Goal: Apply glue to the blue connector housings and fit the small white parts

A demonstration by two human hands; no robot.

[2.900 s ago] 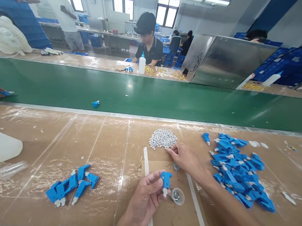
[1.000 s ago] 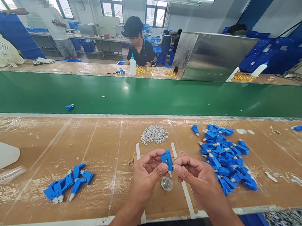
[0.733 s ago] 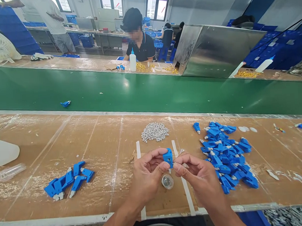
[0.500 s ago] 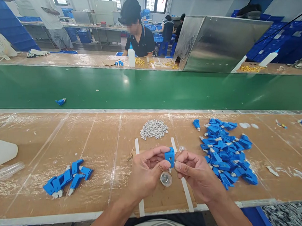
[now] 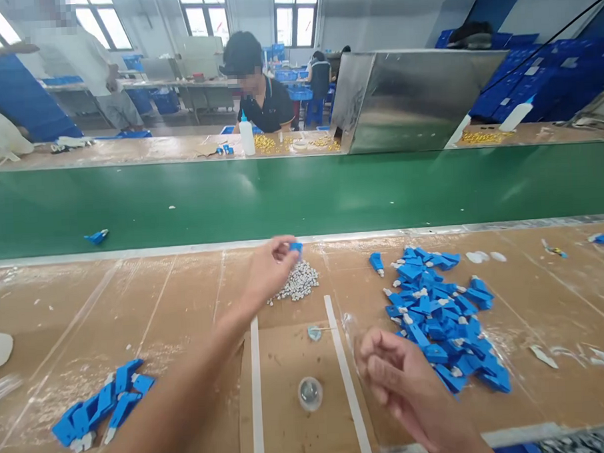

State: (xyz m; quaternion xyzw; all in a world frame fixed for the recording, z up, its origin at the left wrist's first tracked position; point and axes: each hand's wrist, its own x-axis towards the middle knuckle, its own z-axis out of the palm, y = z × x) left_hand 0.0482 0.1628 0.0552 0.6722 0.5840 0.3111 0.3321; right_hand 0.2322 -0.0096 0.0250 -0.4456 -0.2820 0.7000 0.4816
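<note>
My left hand reaches out over the far edge of a pile of small grey pellets. Its thumb and fingers are closed on a blue plastic piece, partly hidden by the fingers. Nearer me on the right, my right hand hovers above the table with fingers curled in; whether anything is inside them is hidden. Between the hands, a small clear round cup stands on a cardboard sheet with white tape strips. A thin stick with a pale bluish lump lies farther up the sheet.
A large heap of blue pieces with whitish tips lies at right; a smaller group is at left. Beyond the table runs a green belt carrying one blue piece. A co-worker sits across it near a white bottle.
My left hand has moved forward to the pellet pile with the blue piece. My right hand has come away from that piece and dropped back toward me. The view has tilted up.
</note>
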